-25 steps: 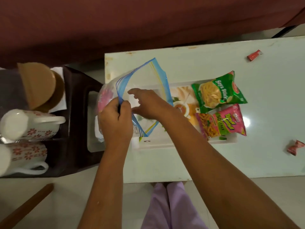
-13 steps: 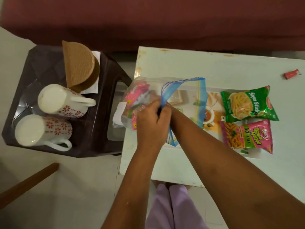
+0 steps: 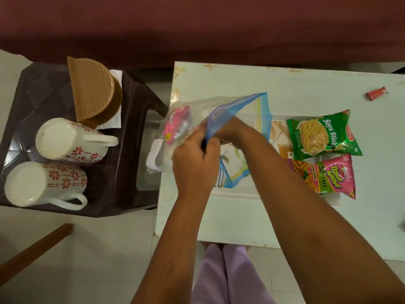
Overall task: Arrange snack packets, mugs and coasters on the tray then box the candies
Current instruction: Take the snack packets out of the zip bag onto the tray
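Note:
A clear zip bag [image 3: 241, 108] with a blue rim hangs over the left end of the white tray [image 3: 238, 194]. My left hand [image 3: 195, 159] pinches the bag's blue rim. My right hand [image 3: 225, 130] reaches through the bag's mouth, with its fingers hidden behind the film. A pink snack packet [image 3: 177, 123] lies inside the bag. On the tray's right end lie a green Soya Sticks packet [image 3: 322, 134] and a pink packet [image 3: 328, 176]. Two white flowered mugs [image 3: 65, 141] [image 3: 39, 183] and brown coasters [image 3: 92, 88] stand on the dark stool [image 3: 122, 172] to the left.
The tray sits on a white table [image 3: 241, 80]. A red candy [image 3: 377, 93] lies on the table's far right. A maroon sofa [image 3: 197, 25] runs behind the table and the stool. A wooden bar [image 3: 32, 251] crosses the floor at lower left.
My right hand has gone from the bag's mouth into the bag. My left hand keeps its grip on the rim. The view has swung left, bringing the whole stool into sight.

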`<state>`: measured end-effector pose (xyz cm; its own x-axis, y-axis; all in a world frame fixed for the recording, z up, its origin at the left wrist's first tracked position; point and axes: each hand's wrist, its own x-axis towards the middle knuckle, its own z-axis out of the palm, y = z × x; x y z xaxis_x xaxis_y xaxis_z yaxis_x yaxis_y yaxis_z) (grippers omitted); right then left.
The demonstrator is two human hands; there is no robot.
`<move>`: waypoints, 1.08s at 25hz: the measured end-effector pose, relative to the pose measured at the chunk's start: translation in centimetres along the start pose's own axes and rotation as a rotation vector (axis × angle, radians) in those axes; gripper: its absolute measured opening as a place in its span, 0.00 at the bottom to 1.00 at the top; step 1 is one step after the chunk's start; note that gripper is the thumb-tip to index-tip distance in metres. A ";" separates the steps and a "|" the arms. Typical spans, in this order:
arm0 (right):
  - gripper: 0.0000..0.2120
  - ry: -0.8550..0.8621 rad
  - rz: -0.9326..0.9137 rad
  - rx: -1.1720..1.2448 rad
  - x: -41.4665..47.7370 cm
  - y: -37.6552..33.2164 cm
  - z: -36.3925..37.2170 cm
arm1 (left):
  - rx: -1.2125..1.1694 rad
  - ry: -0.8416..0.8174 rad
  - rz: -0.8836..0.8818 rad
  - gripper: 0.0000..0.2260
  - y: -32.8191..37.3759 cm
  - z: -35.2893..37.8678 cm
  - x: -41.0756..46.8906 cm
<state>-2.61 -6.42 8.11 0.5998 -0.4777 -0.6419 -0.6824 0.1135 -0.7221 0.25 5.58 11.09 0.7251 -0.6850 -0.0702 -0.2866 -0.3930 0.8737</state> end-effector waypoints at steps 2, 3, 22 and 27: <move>0.05 0.116 -0.099 -0.040 -0.6 0.4 -2.5 | 0.079 0.056 -0.010 0.08 0.4 0.3 0.2; 0.03 0.160 -0.155 -0.017 -1.3 0.7 -4.0 | 0.106 0.077 -0.014 0.08 0.7 0.4 0.2; 0.14 0.628 0.377 1.563 -7.6 14.8 -7.9 | 0.044 0.170 -0.123 0.11 2.0 2.0 1.2; 0.12 0.513 0.002 0.681 -7.4 14.7 -8.8 | -0.005 0.161 -0.132 0.13 2.1 2.3 0.8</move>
<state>-20.75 -8.86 4.55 0.2229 -0.7942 -0.5653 -0.1839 0.5353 -0.8244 -1.21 2.78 11.71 0.8470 -0.5208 -0.1068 -0.1798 -0.4697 0.8643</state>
